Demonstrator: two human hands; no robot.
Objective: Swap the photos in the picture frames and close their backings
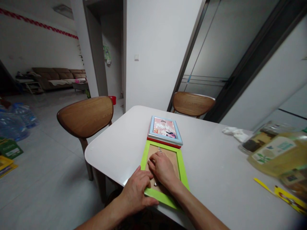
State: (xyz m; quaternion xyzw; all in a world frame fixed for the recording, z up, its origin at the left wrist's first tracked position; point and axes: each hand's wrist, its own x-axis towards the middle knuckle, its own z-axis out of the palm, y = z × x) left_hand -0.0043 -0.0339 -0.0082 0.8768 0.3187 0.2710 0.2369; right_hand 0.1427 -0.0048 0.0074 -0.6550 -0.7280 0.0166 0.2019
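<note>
A lime-green picture frame (184, 174) lies back side up at the table's near edge, its brown backing board (153, 152) showing. My left hand (137, 191) holds the frame's near left corner, thumb along the near edge and fingers on the left side. Over the backing, my right hand (163, 168) has its fingers curled, the tips at a small metal clip (149, 160) on the left inner edge. Another metal clip (155, 184) shows below that hand, and one more (160, 149) near the far edge. Just beyond lies a stack topped by a light-blue picture frame (178, 135) with a pink picture.
These rest on a white table (211, 166). At its right stand a bottle of yellow liquid (275, 156), a clear container (254, 140), a white tissue (236, 133) and a yellow packet (287, 198). Wooden chairs stand at the left (87, 116) and far side (193, 103).
</note>
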